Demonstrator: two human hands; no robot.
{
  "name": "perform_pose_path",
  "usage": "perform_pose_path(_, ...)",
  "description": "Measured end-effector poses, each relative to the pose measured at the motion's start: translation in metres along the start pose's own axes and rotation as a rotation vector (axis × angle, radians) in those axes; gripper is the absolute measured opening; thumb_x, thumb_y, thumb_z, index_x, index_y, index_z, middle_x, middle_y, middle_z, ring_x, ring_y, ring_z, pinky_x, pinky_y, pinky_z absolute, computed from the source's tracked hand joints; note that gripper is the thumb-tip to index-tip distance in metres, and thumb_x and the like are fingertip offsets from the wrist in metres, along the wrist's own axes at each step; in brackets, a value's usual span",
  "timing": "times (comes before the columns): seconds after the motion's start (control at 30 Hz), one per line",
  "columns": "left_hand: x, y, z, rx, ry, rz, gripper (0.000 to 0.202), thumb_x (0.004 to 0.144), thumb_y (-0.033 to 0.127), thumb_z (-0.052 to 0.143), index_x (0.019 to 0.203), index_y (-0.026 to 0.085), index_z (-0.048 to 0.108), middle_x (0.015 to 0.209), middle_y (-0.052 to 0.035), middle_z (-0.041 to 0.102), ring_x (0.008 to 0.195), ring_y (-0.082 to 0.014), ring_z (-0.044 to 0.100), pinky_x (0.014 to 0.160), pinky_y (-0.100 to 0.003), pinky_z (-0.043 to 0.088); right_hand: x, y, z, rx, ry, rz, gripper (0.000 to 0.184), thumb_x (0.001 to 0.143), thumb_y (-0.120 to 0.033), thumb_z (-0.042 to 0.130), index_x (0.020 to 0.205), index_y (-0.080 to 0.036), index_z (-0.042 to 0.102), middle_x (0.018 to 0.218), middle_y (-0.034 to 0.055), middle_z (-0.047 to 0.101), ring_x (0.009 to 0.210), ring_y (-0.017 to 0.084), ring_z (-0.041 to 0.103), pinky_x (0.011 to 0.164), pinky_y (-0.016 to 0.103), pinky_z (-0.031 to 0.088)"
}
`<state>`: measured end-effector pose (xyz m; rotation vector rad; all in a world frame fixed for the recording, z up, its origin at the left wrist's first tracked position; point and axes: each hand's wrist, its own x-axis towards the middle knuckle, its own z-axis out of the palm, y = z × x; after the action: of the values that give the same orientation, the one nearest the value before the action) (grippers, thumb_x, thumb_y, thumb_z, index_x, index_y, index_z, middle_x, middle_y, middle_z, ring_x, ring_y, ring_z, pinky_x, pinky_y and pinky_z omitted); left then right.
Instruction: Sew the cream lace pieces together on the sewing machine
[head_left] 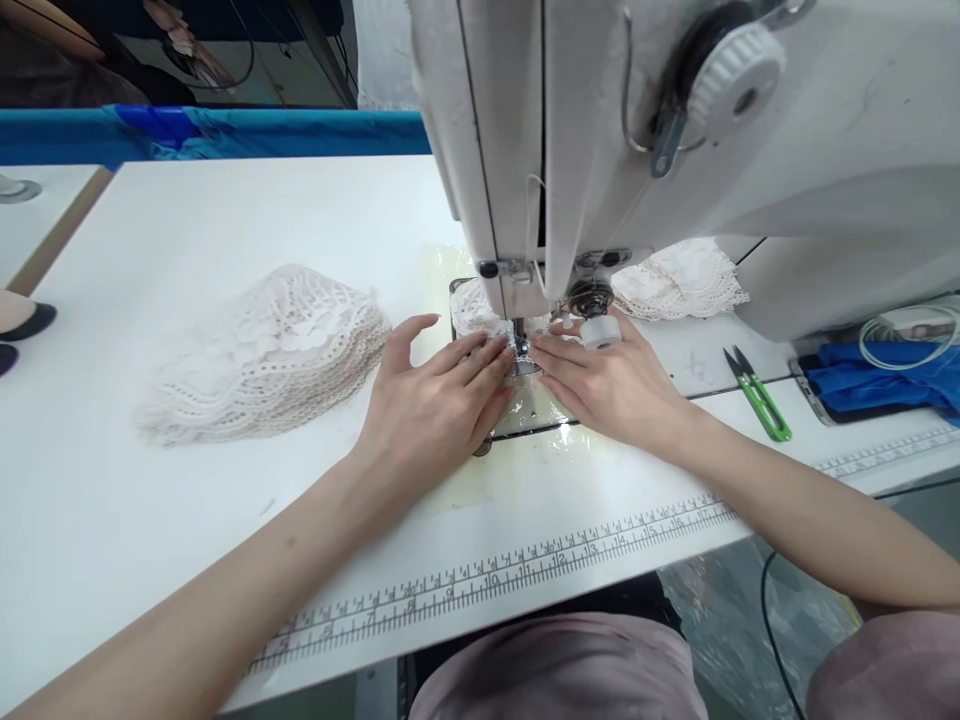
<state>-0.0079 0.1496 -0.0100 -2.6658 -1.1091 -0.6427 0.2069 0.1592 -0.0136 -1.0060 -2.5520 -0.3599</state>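
Under the needle of a white sewing machine lies a piece of white eyelet lace, partly hidden by the machine head and my fingers. My left hand rests flat on the lace left of the presser foot, fingers stretched out and thumb apart. From the right, my right hand lies with its fingers extended on the lace beside the foot. Neither hand grips anything that shows. A stack of scalloped lace pieces sits left of my left hand.
More lace lies behind the needle area. Green thread snips rest at the right, near a blue cloth on a dark phone-like object. A printed ruler follows the table's front edge. Another person's hand appears at the top left.
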Motion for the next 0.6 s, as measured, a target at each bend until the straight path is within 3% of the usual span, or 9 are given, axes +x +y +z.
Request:
perform_pose_path(0.37, -0.0008, 0.0001, 0.0002, 0.053, 0.017, 0.026, 0.029, 0.095, 0.024, 0.050, 0.121, 0.026, 0.061, 0.117, -0.0067, 0.069, 0.109, -0.0274, 0.066, 0.102, -0.057, 0.038, -0.0009, 0.0002, 0.0032, 0.045, 0.008, 0.018, 0.027, 0.097, -0.020, 0.045, 0.110, -0.017, 0.069, 0.112, 0.0051, 0.072, 0.109, 0.022, 0.062, 0.107, 0.052, 0.035)
perform_pose_path(0.6, -0.0003, -0.0034, 0.0025, 0.095, 0.004, -0.003, 0.033, 0.094, 0.032, 0.052, 0.125, 0.019, 0.056, 0.124, -0.0111, 0.066, 0.117, -0.0277, 0.061, 0.103, -0.051, 0.038, -0.0010, 0.0024, 0.0005, -0.012, -0.012, 0.002, 0.028, 0.094, -0.013, 0.044, 0.105, -0.019, 0.069, 0.113, 0.0040, 0.071, 0.111, 0.021, 0.060, 0.108, 0.051, 0.035)
